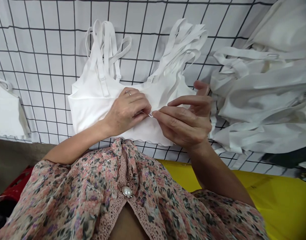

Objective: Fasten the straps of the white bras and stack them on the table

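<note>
White bra top (91, 111), lying flat on the grid-lined tabletop (42, 50), straps pointing far. Centre front: a small metal ring (150, 115), pinched between the thumb and index fingers (165, 115) of the right hand (185, 125); these fingers are together on the ring, while the remaining fingers curl beneath and the uppermost stands slightly apart. The left hand (126, 111) rests on the top just left of the ring, its fingers (140, 108) held together and gathering the fabric at the centre; the fingertips nearly meet the ring, and the exact contact is hidden. A finger ring (128, 93) is worn on the left hand.

Around the hands: the top has a scalloped hem (142, 137) on the near side and two bunches of long straps (180, 43) on the far side, with a slider (104, 87) on the left strap. A pile of white garments (263, 93) lies just right of the right hand; another white garment (5, 113) lies at the left edge. Nearest the viewer is the person's floral blouse (67, 190), with a pearl button (127, 191). A yellow sheet (280, 206) lies near right; a red crate (16, 183) stands near left.
</note>
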Tool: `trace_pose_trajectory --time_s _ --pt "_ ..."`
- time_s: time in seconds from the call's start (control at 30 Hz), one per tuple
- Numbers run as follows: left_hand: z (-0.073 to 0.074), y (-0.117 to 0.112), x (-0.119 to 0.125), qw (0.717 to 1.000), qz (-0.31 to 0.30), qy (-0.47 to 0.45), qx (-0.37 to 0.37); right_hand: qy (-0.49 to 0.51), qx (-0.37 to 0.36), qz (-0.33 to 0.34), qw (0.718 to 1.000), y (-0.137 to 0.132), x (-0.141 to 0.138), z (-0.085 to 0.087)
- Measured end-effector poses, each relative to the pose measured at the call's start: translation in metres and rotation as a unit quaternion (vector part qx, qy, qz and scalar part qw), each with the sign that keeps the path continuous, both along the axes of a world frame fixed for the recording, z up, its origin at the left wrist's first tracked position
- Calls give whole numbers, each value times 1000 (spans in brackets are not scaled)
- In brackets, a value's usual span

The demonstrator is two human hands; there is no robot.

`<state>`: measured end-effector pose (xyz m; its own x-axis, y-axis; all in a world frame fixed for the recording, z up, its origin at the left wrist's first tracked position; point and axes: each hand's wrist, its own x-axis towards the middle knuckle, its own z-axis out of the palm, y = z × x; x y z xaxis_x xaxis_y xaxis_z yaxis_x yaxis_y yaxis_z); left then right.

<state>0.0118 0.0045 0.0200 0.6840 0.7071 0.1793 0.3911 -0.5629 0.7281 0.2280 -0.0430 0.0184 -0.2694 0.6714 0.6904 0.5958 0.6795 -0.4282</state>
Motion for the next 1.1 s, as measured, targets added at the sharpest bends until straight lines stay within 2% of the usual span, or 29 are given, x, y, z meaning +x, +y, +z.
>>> trace_pose_trajectory --time_s 0.27,0.47,0.57,0.73,0.9,1.03,1.1 --pt "0 -1 0 1000 6 -26 13 -7 -14 0 1000 -2 4 0" --pt "0 -2 1 999 10 -28 20 -43 -122 -8 992 -8 6 7" --pt "1 -2 1 1000 7 -17 14 -10 -95 -2 995 -8 4 10" --pt "1 -1 0 999 8 -34 28 -30 -117 -28 992 -8 2 11" --pt "1 -2 0 998 9 -51 37 -13 -97 -25 995 -8 1 10" --pt "1 -2 0 999 7 -32 21 -76 -154 -38 984 -9 4 11" --pt "2 -1 0 1000 4 -25 14 -72 -158 -32 984 -10 6 12"
